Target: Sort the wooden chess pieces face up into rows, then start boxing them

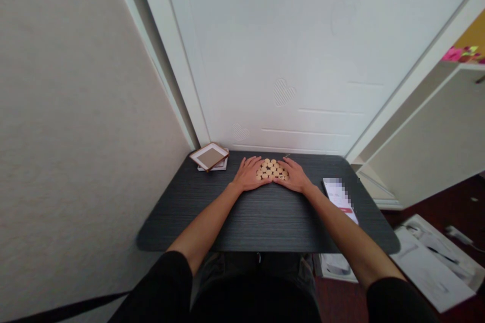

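Fingers (252,161) of the left hand (249,175) and right hand (295,176) sit slightly apart, curved around wooden discs (273,168) at the far middle of the table (246,222). Far left lies a picture frame (209,156); right, a phone (335,194).

A home is suggested, though which room of it cannot be told. A small dark wood-grained worktop (235,222) with rounded corners is set close against a white panel (242,35), by which household furnishing is implied, since it is decorated with embossed hearts (284,93). The left side is closed off by a plain pale wall (68,111). At the far right, a splash of pink flowers (452,54) is seen above a pale cabinet (435,151). Below, the dark reddish floor (464,204) is partly covered by a white box (435,262).
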Motion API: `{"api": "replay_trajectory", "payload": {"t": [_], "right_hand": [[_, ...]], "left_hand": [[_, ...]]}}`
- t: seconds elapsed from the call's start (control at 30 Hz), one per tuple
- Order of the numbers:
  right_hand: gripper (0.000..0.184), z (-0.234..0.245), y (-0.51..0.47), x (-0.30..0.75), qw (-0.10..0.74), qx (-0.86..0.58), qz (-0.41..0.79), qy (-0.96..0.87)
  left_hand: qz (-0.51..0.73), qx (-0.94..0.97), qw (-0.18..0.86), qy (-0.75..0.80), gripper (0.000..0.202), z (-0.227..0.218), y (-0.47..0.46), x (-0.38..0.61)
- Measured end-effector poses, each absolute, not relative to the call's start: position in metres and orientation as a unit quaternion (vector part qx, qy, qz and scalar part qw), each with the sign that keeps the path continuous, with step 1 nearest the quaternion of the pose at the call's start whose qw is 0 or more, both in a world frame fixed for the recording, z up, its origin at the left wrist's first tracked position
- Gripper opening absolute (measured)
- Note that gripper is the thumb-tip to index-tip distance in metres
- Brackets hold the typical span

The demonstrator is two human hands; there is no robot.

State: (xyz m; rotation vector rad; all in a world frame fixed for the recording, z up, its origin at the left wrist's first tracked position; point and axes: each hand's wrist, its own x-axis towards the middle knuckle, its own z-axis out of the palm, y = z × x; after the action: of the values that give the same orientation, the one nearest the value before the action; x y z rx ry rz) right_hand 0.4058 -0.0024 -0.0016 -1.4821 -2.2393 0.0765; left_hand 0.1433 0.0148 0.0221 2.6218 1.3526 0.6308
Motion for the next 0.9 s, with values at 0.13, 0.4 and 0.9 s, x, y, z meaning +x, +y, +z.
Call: {"api": "replay_trajectory", "payload": {"t": [0.13,0.4,0.9], "right_hand": [[0.085,0.000,-0.019,0.409,0.262,-0.543,0.020,-0.798],[0.078,0.001,-0.054,0.419,0.317,-0.566,0.000,-0.761],[0.032,-0.005,-0.070,0.424,0.334,-0.592,0.000,-0.733]], "left_hand": [[0.224,0.870,0.064,0.435,0.092,0.023,0.007,0.124],[0.291,0.838,0.068,0.456,0.078,0.023,-0.008,0.089],[0.282,0.790,0.178,0.515,0.029,0.019,-0.023,0.097]]}}
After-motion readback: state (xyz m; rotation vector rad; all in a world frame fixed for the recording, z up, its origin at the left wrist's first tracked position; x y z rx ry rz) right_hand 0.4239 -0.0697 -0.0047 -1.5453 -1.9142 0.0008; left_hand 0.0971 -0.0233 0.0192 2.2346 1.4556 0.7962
